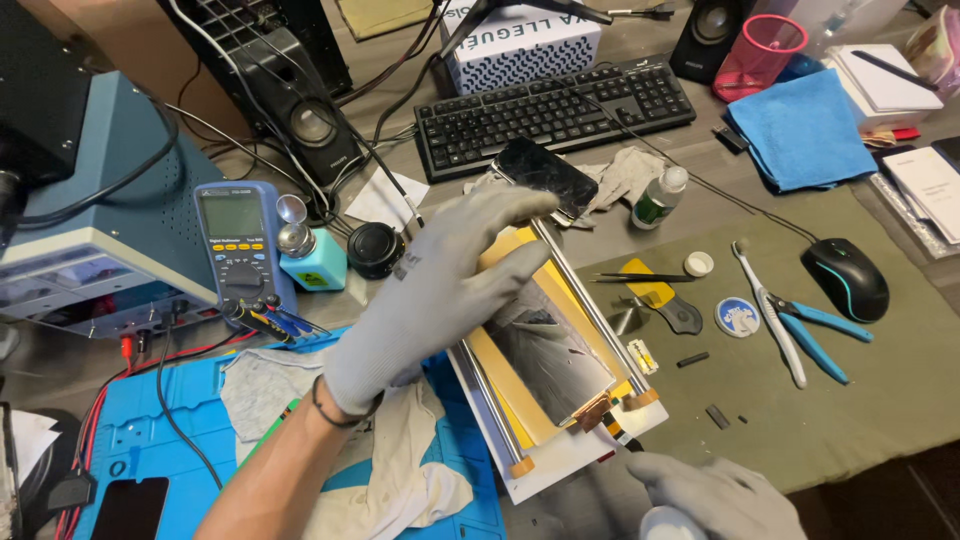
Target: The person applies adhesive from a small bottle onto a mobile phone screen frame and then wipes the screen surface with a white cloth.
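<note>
Cracked dark screen panel lying on yellow jig; left hand hovering open, covering its top; right hand gripping white object, cropped.

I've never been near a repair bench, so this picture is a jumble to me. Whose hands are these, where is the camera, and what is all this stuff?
There is one view, from a camera on the person's head, looking down at their own gloved hands.

The left hand is spread flat over a white and yellow holder with a dark screen panel on it; the grip is open. The right hand rests at the bottom edge beside a white round thing; whether it holds it I cannot tell.

Around them: a phone on a rag, a keyboard, a multimeter, a mouse, blue-handled cutters, a toothbrush, tweezers, a small bottle and a blue mat.
</note>
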